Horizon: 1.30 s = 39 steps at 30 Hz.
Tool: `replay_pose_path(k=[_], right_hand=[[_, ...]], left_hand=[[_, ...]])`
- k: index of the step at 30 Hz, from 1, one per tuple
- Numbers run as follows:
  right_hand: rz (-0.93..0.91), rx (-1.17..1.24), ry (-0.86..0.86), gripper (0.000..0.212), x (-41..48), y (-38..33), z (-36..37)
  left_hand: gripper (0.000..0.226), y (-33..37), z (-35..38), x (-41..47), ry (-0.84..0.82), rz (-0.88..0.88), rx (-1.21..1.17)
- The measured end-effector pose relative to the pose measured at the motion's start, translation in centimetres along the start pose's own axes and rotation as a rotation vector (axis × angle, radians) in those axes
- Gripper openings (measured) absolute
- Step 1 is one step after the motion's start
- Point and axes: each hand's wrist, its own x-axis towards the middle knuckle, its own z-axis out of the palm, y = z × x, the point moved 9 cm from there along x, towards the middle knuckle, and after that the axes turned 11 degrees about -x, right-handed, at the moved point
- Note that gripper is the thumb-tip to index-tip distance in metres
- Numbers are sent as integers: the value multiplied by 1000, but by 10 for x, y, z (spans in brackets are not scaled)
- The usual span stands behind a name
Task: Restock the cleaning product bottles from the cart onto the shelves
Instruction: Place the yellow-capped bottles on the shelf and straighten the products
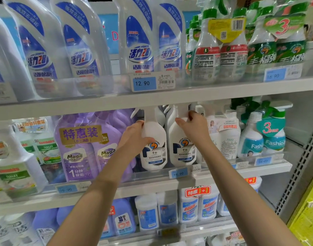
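Two white spray bottles with a leopard logo stand side by side on the middle shelf [152, 181]. My left hand [134, 137] grips the left spray bottle [154, 157] at its shoulder, thumb across the front. The neck and shoulder of the right spray bottle [181, 153] are held by my right hand [194, 128], fingers curled behind the trigger. Both bottle bases rest behind the clear shelf lip. The cart is out of view.
Purple twin-pack bottles [84, 148] stand left of the spray bottles, white and green-capped packs [264, 139] to the right. Blue-labelled bottles [139, 50] fill the shelf above, low over the spray triggers. A perforated upright [297, 166] bounds the right side.
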Motion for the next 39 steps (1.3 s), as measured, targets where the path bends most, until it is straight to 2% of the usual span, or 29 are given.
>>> replay_pose_path(k=[4,10,15,23,27,32,39], right_hand=[[-17,35,-15,16,-2,0,2],[-38,56,-29,23,-7,-4,3],[-55,39,-28,12,-9,-4,0],[-51,-5,-39,14,-11,-4,-3],[-57,-18,-21,16,-12,-3,-4],[-56,90,-19,20,-25,2,-2],[-43,85,-44,41,-39,11,-5]], left_hand=[[61,1,-1,-3,2,0,6],[65,0,-2,-7,-3,19,-25],[67,-2,-1,-11,-18,30,-58],[64,1,-2,-13,-6,73,-61],[62,2,-2,-16,12,88,-57],[61,5,0,-25,72,125,-63],[59,2,4,-36,167,122,-52]])
